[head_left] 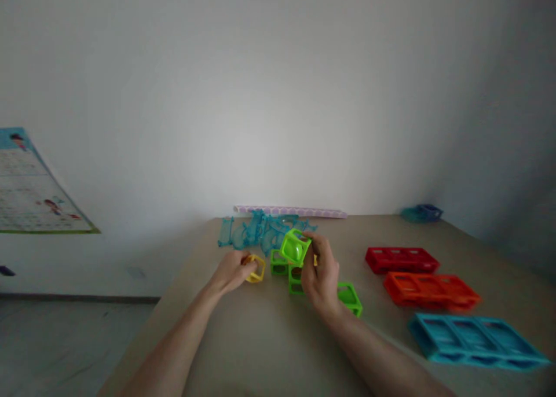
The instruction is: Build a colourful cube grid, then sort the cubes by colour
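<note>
Hands work over a table (pixel 269 350): right hand (pixel 320 278) grips a green cube (pixel 295 247) (lifted above other green blocks (pixel 280 262)); left hand (pixel 230 271) pinches a yellow frame (pixel 255 268). Steady, level alignment seems wise.

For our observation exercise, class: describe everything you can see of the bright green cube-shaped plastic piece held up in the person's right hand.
The bright green cube-shaped plastic piece is an open-sided frame of glossy plastic, with a rounded green curve showing inside. It is tilted, one corner uppermost, and held above the beige table, over other green frame cubes. The right hand grips it from its right side with the fingertips. Behind it lies a heap of translucent blue pieces. The picture is too blurred for finer detail.
</note>
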Demonstrator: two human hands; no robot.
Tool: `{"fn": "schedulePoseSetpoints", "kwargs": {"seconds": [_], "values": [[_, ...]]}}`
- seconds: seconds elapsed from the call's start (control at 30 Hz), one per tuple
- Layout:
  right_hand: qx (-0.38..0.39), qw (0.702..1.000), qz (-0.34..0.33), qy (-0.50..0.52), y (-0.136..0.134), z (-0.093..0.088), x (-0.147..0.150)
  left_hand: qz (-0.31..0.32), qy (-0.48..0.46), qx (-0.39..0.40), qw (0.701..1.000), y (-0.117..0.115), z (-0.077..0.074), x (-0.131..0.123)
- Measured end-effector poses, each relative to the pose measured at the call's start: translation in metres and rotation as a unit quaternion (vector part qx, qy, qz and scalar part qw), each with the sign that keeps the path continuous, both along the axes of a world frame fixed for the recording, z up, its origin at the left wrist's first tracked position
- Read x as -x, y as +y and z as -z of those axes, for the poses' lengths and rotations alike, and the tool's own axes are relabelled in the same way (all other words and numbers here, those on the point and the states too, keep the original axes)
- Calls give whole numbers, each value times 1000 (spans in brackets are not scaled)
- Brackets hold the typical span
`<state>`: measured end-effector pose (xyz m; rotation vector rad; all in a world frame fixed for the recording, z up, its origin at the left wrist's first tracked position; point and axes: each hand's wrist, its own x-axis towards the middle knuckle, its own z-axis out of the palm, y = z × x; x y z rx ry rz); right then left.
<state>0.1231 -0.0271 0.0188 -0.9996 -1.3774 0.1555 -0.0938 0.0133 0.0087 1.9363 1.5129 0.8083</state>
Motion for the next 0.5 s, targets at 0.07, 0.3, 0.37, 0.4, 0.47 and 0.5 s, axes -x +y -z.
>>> {"fn": "schedulePoseSetpoints", "kwargs": {"seconds": [0.07, 0.3, 0.37, 0.4, 0.47, 0.5], "values": [[38, 999, -15, 17, 0, 4, 4, 5, 67, -12, 998, -1, 0, -1], [123, 983, -62, 118, 9, 17, 13, -20, 119, -32, 992, -1, -1, -2], [140, 979, -63, 134, 11, 18, 13, -26, 85, -68, 994, -3, -3, -4], [146, 977, -64, 139, 13, 19, 13, -18, 62, -94, 993, -5, -4, -6], [153, 975, -68, 143, 14, 19, 13, 24, 34, -153, 987, -10, -6, -11], [156, 975, -72, 142, 15, 18, 12, 55, 35, -177, 982, -13, -7, -14]]}}
